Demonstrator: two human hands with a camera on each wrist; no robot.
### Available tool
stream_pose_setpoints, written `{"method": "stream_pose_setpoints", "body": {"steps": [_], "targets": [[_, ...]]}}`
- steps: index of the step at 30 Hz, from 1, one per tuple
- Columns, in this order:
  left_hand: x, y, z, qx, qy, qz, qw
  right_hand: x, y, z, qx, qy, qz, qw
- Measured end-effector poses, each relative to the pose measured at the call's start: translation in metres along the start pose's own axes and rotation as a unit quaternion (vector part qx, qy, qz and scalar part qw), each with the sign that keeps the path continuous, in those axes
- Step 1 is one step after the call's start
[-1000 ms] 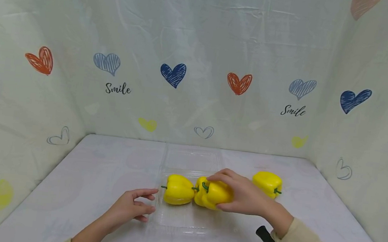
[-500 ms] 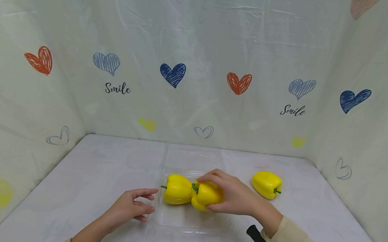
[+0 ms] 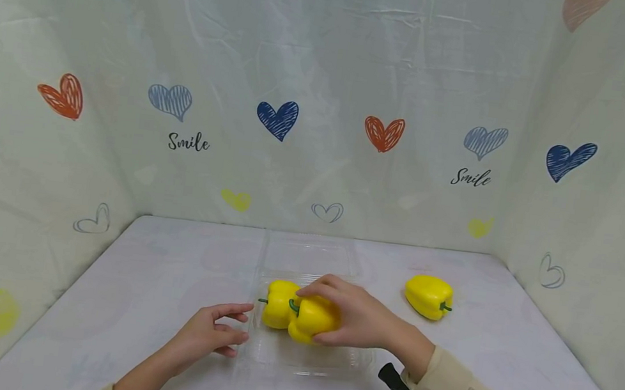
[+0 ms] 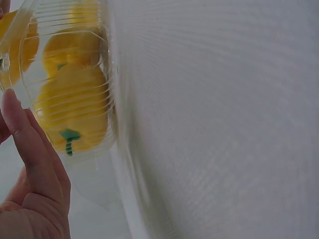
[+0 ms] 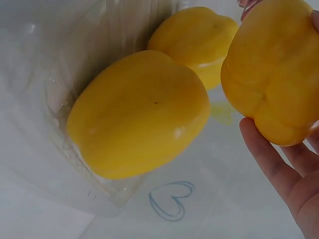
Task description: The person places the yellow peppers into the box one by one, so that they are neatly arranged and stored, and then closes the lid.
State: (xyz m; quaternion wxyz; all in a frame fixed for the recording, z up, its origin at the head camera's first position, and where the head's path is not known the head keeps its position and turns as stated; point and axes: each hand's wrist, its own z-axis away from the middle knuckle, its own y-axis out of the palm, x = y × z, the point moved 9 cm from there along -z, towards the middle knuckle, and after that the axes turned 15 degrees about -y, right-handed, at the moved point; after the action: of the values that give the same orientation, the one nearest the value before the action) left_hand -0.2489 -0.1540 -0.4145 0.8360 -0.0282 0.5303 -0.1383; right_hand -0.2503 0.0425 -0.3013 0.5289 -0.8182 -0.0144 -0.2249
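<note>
My right hand [image 3: 353, 315] holds a yellow bell pepper [image 3: 317, 321] with a green stem, thumb and fingers on opposite sides of it. The pepper is raised over a clear plastic clamshell box [image 3: 322, 365]. Two more yellow bell peppers lie in the box. One [image 3: 277, 303] shows at the left in the head view; the other is hidden there behind the held pepper and the hand, but the right wrist view shows it, a large pepper [image 5: 139, 117]. My left hand [image 3: 212, 336] is at the box's left side, fingers relaxed, fingertips [image 4: 10, 97] right at the rim.
Another yellow bell pepper [image 3: 429, 297] lies on the white-covered table [image 3: 479, 355] to the right of the box. The box's lid [image 3: 308, 255] lies folded back behind it. Heart-printed cloth [image 3: 430, 73] walls in the back and sides of the table.
My right hand has carried its pepper leftward and slightly nearer to me, now overlapping the left pepper in the head view. The left hand has stayed put.
</note>
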Motion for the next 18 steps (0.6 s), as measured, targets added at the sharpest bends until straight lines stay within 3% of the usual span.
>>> {"method": "stream_pose_setpoints", "body": {"steps": [9,18], "targets": [[0.0,0.0,0.001,0.002,0.002,-0.003,1.0,0.004,0.009,-0.007,0.01,0.001,0.001,0.9999],[0.001,0.0,0.0,0.0,0.007,-0.003,1.0,0.004,0.023,-0.012,0.035,0.029,-0.005,0.9989]]}}
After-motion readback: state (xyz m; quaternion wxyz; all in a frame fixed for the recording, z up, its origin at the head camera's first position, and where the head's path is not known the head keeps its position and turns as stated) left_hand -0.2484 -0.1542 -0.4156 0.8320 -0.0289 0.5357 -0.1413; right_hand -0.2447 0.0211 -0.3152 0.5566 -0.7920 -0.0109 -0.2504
